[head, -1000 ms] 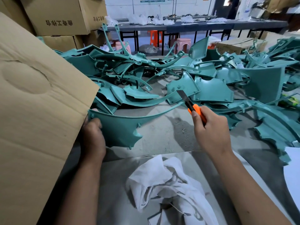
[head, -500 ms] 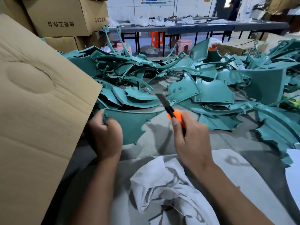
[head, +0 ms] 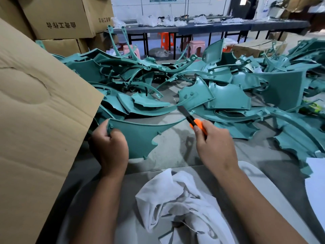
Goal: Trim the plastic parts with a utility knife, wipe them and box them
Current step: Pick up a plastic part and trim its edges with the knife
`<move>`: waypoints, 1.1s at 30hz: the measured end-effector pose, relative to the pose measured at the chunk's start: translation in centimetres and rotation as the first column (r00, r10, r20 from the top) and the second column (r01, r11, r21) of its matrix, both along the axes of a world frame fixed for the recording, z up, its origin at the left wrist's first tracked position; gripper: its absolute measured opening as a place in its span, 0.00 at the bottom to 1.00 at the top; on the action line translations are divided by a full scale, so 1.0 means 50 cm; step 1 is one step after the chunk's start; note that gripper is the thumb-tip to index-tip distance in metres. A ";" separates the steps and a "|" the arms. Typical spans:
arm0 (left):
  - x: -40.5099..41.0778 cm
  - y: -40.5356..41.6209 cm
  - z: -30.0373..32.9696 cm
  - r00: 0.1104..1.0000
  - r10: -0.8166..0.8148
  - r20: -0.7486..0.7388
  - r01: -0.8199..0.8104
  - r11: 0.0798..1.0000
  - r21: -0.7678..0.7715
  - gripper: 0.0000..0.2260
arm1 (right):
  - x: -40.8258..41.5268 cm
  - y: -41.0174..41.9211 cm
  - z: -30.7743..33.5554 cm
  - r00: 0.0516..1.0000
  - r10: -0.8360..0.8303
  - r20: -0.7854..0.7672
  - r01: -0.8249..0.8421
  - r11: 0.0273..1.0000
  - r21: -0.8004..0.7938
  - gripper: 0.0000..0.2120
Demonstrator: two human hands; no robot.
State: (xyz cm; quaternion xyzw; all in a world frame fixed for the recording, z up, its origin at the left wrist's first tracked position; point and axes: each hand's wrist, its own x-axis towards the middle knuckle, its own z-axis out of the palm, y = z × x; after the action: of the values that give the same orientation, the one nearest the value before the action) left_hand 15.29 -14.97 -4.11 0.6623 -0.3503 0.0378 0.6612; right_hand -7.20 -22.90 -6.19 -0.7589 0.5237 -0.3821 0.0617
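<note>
Head view: the left hand [head: 110, 148] is gripping the part [head: 140, 136] at its wide end; its long axis is tapering rightward toward the knife [head: 191, 118] that the right hand [head: 215, 147] is holding.

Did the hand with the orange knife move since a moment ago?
Yes. The right hand with the utility knife slid left, toward the cardboard flap, then came back a little; it is now above the white cloth.

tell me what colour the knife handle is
Orange, with a dark blade, on the utility knife in the right hand; the head view shows it.
</note>
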 end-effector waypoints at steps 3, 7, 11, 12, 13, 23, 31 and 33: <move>0.007 -0.003 -0.002 0.999 -0.047 -0.012 0.047 0.999 -0.025 0.08 | -0.028 -0.031 0.001 0.991 -0.130 -0.039 0.132 0.989 0.070 0.15; 0.016 -0.009 -0.006 0.972 -0.086 -0.218 0.069 0.994 -0.086 0.06 | -0.048 -0.048 -0.002 0.964 -0.245 -0.104 0.255 0.962 0.101 0.16; 0.021 -0.011 0.003 0.849 -0.092 -0.521 -0.023 0.977 -0.210 0.08 | -0.060 -0.046 0.005 0.943 -0.312 -0.114 0.326 0.934 0.144 0.15; 0.014 -0.012 0.007 0.821 -0.087 -0.565 -0.032 0.980 -0.197 0.06 | -0.057 -0.038 0.009 0.959 -0.282 0.023 0.279 0.954 0.107 0.16; 0.007 -0.019 0.003 0.783 -0.092 -0.616 -0.023 0.984 -0.176 0.06 | -0.051 -0.026 0.013 0.961 -0.200 0.191 0.189 0.979 0.074 0.16; -0.122 -0.047 -0.002 0.034 -0.655 -0.755 0.495 0.667 -0.557 0.19 | 0.017 0.014 0.014 0.582 0.206 0.787 -0.497 0.856 0.144 0.09; -0.079 -0.043 -0.009 0.569 -0.606 -0.555 0.666 0.736 -0.121 0.09 | -0.034 -0.012 0.024 0.664 0.188 0.724 -0.426 0.891 0.160 0.06; -0.069 -0.047 -0.009 0.656 -0.611 -0.443 0.644 0.759 -0.095 0.08 | -0.029 -0.007 0.024 0.687 0.184 0.703 -0.357 0.928 0.106 0.06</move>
State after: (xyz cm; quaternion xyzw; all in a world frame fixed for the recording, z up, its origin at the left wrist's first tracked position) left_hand 11.84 -17.30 -4.56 0.5134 -0.3962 -0.3586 0.6715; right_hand -8.65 -23.28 -5.01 -0.6215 0.3868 -0.5555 0.3943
